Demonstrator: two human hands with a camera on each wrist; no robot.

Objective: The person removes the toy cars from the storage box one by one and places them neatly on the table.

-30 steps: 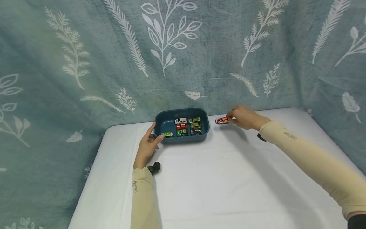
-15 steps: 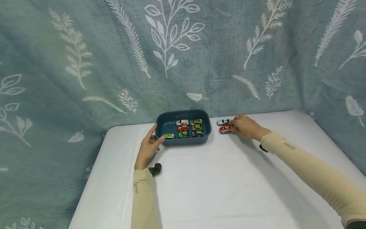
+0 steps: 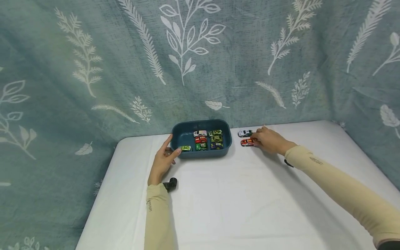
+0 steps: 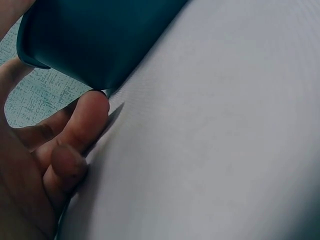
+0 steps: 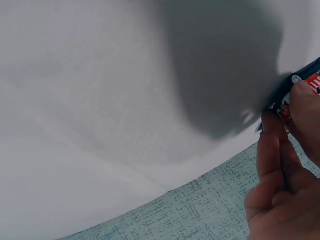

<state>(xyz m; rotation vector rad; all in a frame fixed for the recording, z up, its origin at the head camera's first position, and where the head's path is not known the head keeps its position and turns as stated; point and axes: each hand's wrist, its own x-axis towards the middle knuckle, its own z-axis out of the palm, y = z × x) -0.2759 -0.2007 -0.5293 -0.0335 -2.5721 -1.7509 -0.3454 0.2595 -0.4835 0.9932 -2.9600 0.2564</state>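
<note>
A dark blue plastic bin (image 3: pixel 203 156) stands at the table's back edge with several small toy cars in it. My left hand (image 3: pixel 161 161) grips its left end, thumb over the front rim and fingers along the outer side; in the left wrist view two fingers (image 4: pixel 90 117) curl below the bin. To the right of the bin, my right hand (image 3: pixel 269 140) pinches the rear of a red toy car (image 3: pixel 246 142) resting on the table. Just behind it sits a white toy car (image 3: pixel 245 133). In the right wrist view the thumb and fingers hold the red car's end (image 5: pixel 314 84).
Inside the bin, a green car (image 3: pixel 186 148) lies alone near the left hand, while the others, including a white one (image 3: pixel 200 133), cluster to the right. A white cloth covers the table (image 3: pixel 225 201). A green leaf-patterned curtain (image 3: pixel 125 69) hangs directly behind.
My right hand has brought the red car slightly toward the front and right, setting it before the white car, which now shows. My left hand keeps its place on the bin.
</note>
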